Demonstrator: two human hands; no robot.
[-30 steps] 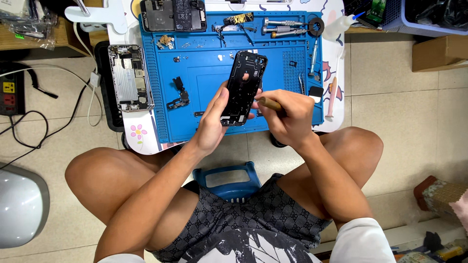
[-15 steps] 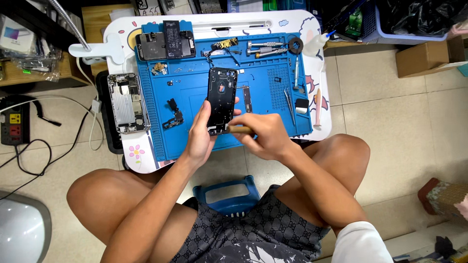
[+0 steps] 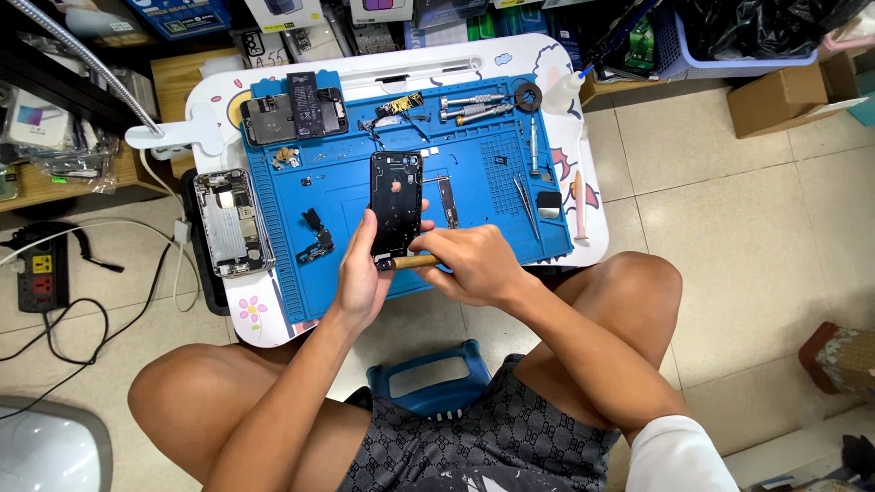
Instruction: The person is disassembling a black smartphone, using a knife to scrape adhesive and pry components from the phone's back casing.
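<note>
1. The left hand [image 3: 360,278] is gripping the lower left edge of a black phone housing [image 3: 396,214], its fingers clamped along the side and the thumb lying up the housing's face.
2. The phone housing is lying lengthwise over the middle of the blue work mat [image 3: 474,196], its far end pointing away from the person and its near end sitting in the left hand.
3. The right hand [image 3: 474,264] is closing its fingers around a tool with a tan handle [image 3: 415,262], which is lying roughly level and touching the bottom edge of the housing.
4. The work mat is covering a small white table [image 3: 583,182] that is standing on the tiled floor [image 3: 729,228] between the person's bare knees.
5. A silver opened phone body [image 3: 232,221] is resting at the table's left edge, just beside the mat.
6. Another opened phone [image 3: 293,107] is sitting at the mat's far left corner.
7. Several metal screwdrivers [image 3: 474,107] are lying along the mat's far edge, and tweezers [image 3: 524,202] are lying to the right of the housing.
8. A blue stool [image 3: 428,387] is showing beneath the person, and a power strip [image 3: 43,273] is lying on the floor well to the left.
</note>
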